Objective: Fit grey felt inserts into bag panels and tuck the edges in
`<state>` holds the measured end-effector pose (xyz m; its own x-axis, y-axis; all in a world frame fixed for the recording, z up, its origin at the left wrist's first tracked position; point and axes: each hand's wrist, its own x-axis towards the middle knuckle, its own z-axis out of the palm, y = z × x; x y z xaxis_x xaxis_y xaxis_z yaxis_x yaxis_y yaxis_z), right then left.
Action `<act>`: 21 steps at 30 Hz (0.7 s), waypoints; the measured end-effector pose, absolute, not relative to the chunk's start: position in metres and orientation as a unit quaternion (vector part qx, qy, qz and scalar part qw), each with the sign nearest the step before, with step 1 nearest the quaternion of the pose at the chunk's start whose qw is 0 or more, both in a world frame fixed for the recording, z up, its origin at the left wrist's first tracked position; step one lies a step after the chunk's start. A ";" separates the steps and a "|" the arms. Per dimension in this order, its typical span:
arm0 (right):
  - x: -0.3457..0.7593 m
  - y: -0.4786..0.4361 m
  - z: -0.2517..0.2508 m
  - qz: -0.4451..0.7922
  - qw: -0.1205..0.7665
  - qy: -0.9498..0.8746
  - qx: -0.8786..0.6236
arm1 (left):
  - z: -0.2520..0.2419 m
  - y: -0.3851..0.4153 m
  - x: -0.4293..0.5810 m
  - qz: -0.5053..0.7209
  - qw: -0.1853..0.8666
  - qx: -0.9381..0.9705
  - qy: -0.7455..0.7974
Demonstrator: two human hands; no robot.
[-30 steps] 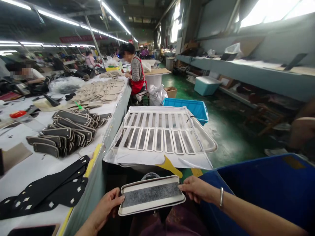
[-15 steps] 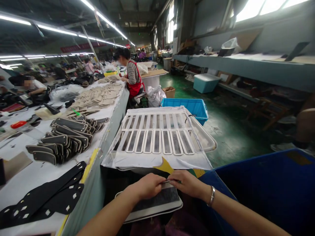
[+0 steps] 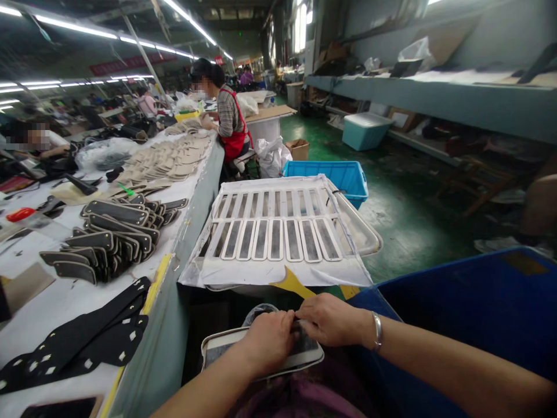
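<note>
My left hand [image 3: 273,338] lies over a grey strip with a pale border [image 3: 224,347], the top of a thin stack on my lap. Its fingers are curled together at the far edge of that stack. Beside it, my right hand [image 3: 333,319] is closed too, its fingertips meeting those of the left hand. What the fingertips pinch is hidden. In front stands a white cloth-covered slatted frame [image 3: 278,275], with a row of similar pale-bordered grey strips [image 3: 293,239] lying on its near half.
At left, a long table [image 3: 167,325] bears piled dark curved pieces [image 3: 115,223] and black straps [image 3: 87,337]. A dark blue bin [image 3: 435,302] stands close at right. Beyond the frame are a light blue crate [image 3: 322,169] and a seated person in a red apron [image 3: 235,142].
My left hand has shifted right and now covers more of the stack. The thin edge seen between my fingertips is now hidden. The view has tipped slightly downward.
</note>
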<state>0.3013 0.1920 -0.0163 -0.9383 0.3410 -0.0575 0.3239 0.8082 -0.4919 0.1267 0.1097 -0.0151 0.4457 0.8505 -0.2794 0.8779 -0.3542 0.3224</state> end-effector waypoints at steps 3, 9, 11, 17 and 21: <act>0.295 0.199 -0.020 0.345 -0.019 -0.911 -0.224 | -0.021 0.095 0.136 -0.029 0.183 0.809 0.557; 0.283 0.222 -0.032 0.460 -0.099 -0.853 -0.228 | -0.033 0.088 0.146 -0.040 0.141 0.802 0.579; 0.279 0.229 -0.034 0.466 -0.116 -0.846 -0.234 | -0.031 0.095 0.144 -0.045 0.147 0.797 0.583; 0.268 0.246 -0.041 0.479 -0.149 -0.828 -0.250 | -0.002 0.121 0.087 -0.026 0.321 0.789 0.523; 0.261 0.252 -0.047 0.522 -0.179 -0.797 -0.246 | 0.001 0.117 0.045 -0.002 0.365 0.790 0.493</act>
<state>0.2606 0.2516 -0.0472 -0.8151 0.2060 -0.5415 0.5787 0.3342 -0.7440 0.0451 0.1171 0.0013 0.5142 0.7774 -0.3623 0.7799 -0.2479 0.5748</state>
